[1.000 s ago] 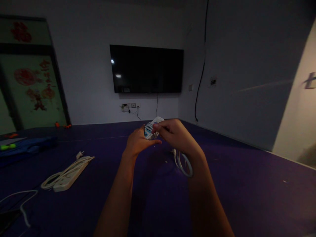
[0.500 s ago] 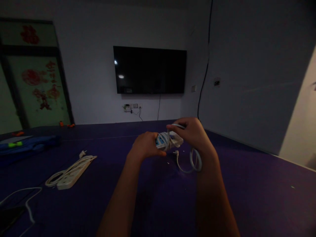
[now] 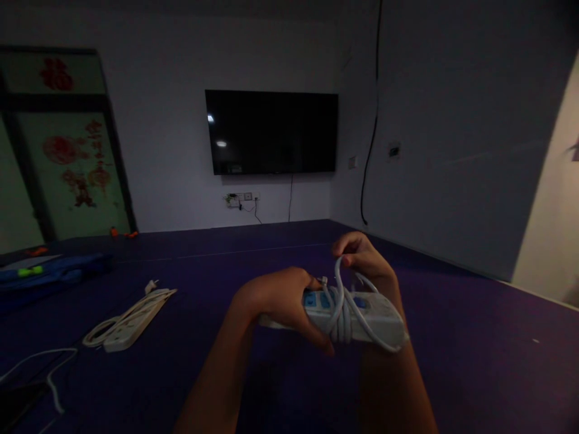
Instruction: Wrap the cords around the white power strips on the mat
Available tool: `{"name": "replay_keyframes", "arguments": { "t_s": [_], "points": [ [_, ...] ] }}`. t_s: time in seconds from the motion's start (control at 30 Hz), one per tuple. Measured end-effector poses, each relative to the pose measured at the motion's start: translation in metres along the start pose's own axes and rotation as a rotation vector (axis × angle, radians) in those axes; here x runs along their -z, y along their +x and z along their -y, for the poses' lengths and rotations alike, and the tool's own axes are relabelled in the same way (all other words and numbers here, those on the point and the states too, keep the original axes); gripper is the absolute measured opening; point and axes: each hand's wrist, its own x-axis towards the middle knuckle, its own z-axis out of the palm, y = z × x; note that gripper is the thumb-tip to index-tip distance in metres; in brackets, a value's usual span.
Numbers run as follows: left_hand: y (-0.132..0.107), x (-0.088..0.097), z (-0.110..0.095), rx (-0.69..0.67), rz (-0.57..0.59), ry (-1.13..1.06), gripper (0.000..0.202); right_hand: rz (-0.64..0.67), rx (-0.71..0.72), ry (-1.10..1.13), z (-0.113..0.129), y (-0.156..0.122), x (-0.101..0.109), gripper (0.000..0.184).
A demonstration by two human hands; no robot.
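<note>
A white power strip with blue sockets is held level above the purple surface. My left hand is wrapped round its left part, thumb along the near side and fingers at the far side. White cord winds in several turns round the strip's middle, and a loose loop hangs over its right end. Just above the strip, my right hand pinches a raised stretch of the cord between thumb and fingers. Part of the plug shows behind the strip.
Another white power strip with folded cord lies to the left on the purple surface. Left of it are a white cable and a dark flat object. Blue cloth lies farther back. A television hangs on the wall.
Both hands and the power strip have come lower and nearer. The strip has turned from end-on to broadside. My right hand has brought its pinched cord over the strip.
</note>
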Motion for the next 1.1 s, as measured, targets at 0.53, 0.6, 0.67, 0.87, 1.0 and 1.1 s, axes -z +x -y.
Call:
{"name": "replay_keyframes", "arguments": {
  "t_s": [0.53, 0.6, 0.67, 0.87, 1.0, 1.1],
  "points": [
    [-0.015, 0.014, 0.018, 0.004, -0.372, 0.071, 0.052, -0.099, -0.125, 0.195, -0.038, 0.027, -0.053, 0.028],
    [-0.015, 0.014, 0.019, 0.022, -0.472, 0.109, 0.059, -0.120, -0.119, 0.192, -0.044, 0.033, -0.055, 0.029],
    [-0.014, 0.013, 0.021, 0.061, -0.577, 0.147, 0.073, -0.131, -0.114, 0.198, -0.048, 0.039, -0.057, 0.029],
    [-0.013, 0.012, 0.026, 0.027, -0.675, 0.092, 0.110, -0.097, -0.066, 0.151, -0.041, 0.030, -0.060, 0.029],
    [-0.016, 0.014, 0.024, -0.061, -0.638, 0.068, 0.096, -0.121, 0.027, 0.068, -0.033, 0.016, -0.063, 0.027],
    [-0.018, 0.016, 0.023, -0.119, -0.612, 0.080, 0.083, -0.144, -0.011, -0.022, -0.035, 0.016, -0.062, 0.023]
  ]
}}
